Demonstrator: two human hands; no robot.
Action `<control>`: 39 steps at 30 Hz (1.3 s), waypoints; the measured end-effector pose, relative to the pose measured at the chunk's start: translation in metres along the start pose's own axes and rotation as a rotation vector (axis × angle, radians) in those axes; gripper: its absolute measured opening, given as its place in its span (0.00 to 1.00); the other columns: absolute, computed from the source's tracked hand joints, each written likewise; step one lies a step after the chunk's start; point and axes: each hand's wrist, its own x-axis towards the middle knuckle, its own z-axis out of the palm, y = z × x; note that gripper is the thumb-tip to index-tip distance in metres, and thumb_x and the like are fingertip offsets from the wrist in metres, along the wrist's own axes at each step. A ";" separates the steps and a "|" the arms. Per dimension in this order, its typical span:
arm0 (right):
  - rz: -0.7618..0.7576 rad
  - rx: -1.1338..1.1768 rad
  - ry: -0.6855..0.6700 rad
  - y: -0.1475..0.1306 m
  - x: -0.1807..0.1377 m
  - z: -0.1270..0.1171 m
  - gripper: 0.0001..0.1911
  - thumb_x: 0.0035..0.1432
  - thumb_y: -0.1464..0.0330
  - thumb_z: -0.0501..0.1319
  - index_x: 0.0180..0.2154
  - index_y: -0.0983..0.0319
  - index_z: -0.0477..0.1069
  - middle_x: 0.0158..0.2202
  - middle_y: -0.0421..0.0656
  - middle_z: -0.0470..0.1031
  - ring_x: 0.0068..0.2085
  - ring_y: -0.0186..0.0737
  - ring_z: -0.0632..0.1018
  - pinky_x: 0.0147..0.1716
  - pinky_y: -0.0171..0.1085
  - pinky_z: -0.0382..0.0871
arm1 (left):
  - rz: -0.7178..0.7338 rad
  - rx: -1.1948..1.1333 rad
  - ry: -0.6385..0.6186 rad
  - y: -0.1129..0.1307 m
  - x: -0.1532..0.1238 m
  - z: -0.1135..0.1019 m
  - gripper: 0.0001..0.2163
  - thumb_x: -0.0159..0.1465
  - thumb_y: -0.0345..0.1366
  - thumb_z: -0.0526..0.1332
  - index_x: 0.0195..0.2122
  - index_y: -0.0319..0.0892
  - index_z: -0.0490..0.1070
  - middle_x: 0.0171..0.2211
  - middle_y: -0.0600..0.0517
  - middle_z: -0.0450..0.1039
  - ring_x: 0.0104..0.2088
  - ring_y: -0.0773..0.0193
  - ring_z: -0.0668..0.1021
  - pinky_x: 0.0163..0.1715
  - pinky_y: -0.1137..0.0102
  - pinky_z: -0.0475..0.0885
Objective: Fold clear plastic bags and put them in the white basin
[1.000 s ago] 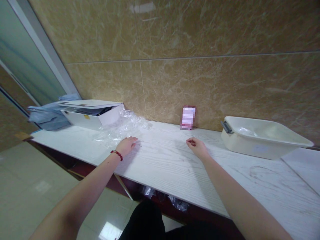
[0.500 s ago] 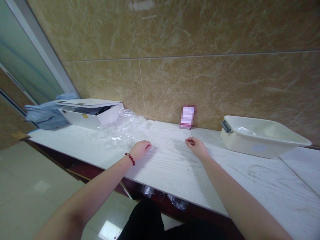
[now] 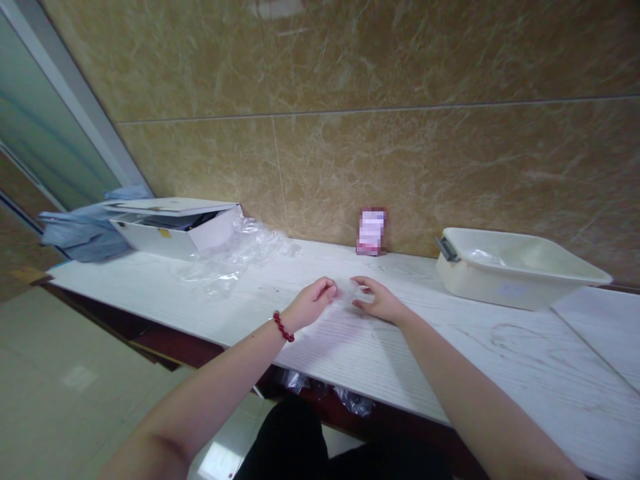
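Both my hands meet over the middle of the white wood-grain table (image 3: pixel 450 360). My left hand (image 3: pixel 313 303), with a red bead bracelet on its wrist, has its fingers curled and pinched on the left edge of a small clear plastic piece (image 3: pixel 347 293). Opposite it, my right hand (image 3: pixel 379 301) is closed on the right edge of the same piece. The plastic is thin and see-through, so I cannot make out its shape or whether anything is inside.
Crumpled clear plastic wrap (image 3: pixel 240 250) lies to the left, beside an open white box (image 3: pixel 175 230) and blue cloth (image 3: pixel 85 230). A small pink packet (image 3: pixel 371 232) leans on the tiled wall. A cream tub (image 3: pixel 515 270) with a dark handle stands at the right.
My left hand has moved right, from the edge of the crumpled wrap to the table's middle. My right hand shifted slightly left to meet it. Both now pinch the small clear piece.
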 end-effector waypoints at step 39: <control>0.301 0.297 0.133 -0.038 -0.001 -0.048 0.13 0.45 0.59 0.58 0.28 0.63 0.64 0.25 0.40 0.72 0.19 0.26 0.67 0.14 0.27 0.58 | -0.339 -1.081 0.238 -0.027 -0.004 -0.020 0.14 0.56 0.48 0.50 0.33 0.44 0.64 0.39 0.50 0.69 0.41 0.61 0.72 0.40 0.59 0.66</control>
